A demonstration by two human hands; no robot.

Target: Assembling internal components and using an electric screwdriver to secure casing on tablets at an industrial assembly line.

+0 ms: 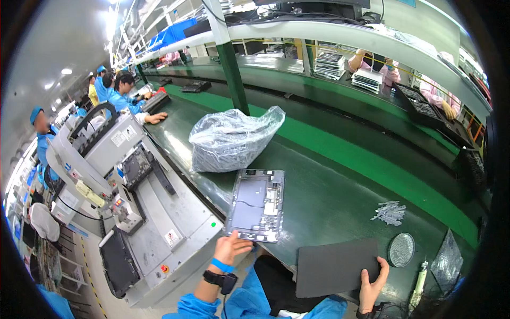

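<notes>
An opened tablet (257,204), its flat batteries and circuit boards exposed, lies face up at the bench's near edge. My left hand (231,248) is at its near left corner, fingers stretched out and apart, touching the rim. To the right, a flat dark grey panel (336,268) with rounded corners overhangs the bench edge. My right hand (373,283) grips its right side, thumb on top and fingers round the edge. What lies under the panel is hidden. Just beyond the tablet sits a clear plastic bag (234,141) with its contents blurred.
Small pale strips (389,212) lie in a pile near a round clear dish (401,250). An electric screwdriver (419,284) and a shiny plastic pouch (447,263) are at the right. A grey machine (175,212) stands against the bench at left. A green post (232,77) rises behind the bag. Co-workers sit farther along.
</notes>
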